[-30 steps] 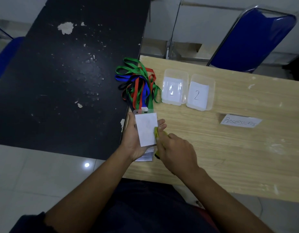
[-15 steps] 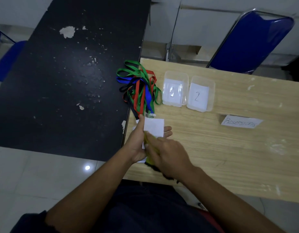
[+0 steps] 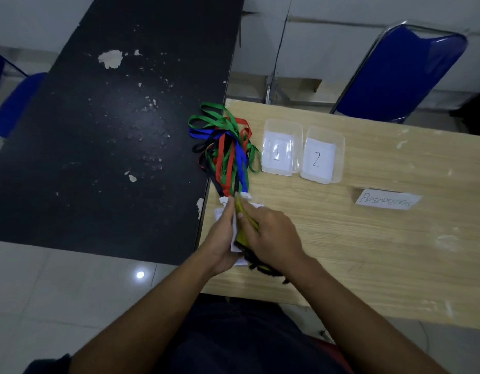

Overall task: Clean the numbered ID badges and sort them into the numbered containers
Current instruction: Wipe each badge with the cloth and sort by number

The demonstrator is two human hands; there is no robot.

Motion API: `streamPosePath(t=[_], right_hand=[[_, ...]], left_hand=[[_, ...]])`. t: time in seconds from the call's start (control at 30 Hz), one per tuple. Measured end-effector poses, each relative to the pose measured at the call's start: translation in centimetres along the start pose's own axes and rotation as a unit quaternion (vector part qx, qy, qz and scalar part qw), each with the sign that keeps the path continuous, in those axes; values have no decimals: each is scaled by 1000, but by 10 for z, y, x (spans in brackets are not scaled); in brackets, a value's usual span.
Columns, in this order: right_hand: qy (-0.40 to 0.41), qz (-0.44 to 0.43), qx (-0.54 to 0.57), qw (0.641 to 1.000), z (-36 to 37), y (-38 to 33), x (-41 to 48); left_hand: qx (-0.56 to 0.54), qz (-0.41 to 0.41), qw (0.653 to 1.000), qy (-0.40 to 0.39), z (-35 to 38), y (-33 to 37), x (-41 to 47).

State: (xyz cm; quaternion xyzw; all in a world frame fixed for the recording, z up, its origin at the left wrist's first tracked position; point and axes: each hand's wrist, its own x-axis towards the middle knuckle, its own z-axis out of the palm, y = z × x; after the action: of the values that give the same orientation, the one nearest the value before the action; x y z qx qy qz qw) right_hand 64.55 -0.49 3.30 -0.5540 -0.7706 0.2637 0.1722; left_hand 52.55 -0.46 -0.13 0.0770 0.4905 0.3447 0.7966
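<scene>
Cleaning step in hand. The left hand [image 3: 222,238] grips an ID badge [image 3: 234,238] at the wooden table's [image 3: 368,252] near-left corner. The right hand [image 3: 271,238] clasps a yellow cloth [image 3: 244,228] against its face. Next move, as judged: read the number, then carry the badge to container 1 [image 3: 280,125] or container 2 [image 3: 338,147]. The table edge lies just beside the left hand, the lanyards [image 3: 228,152] crowd the far side, and there is room to the right.
</scene>
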Motion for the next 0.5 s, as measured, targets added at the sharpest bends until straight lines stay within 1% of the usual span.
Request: streamPosePath(t=[0.07, 0.17, 0.33, 0.4, 0.5], right_hand=[[7, 17, 9, 1000, -5, 4, 8], [5, -24, 12, 1000, -4, 0, 3], [-72, -91, -73, 991, 1, 14, -26], [-81, -70, -92, 990, -1, 24, -28], [-35, 32, -109, 993, -4, 37, -14]], left_hand=[[-1, -14, 1000, -8, 3, -6, -4], [8, -17, 1000, -17, 3, -4, -6], [-32, -4, 999, -22, -4, 2, -1], [-36, 8, 999, -29, -6, 1, 0], [-33, 28, 998, -41, -2, -2, 0]])
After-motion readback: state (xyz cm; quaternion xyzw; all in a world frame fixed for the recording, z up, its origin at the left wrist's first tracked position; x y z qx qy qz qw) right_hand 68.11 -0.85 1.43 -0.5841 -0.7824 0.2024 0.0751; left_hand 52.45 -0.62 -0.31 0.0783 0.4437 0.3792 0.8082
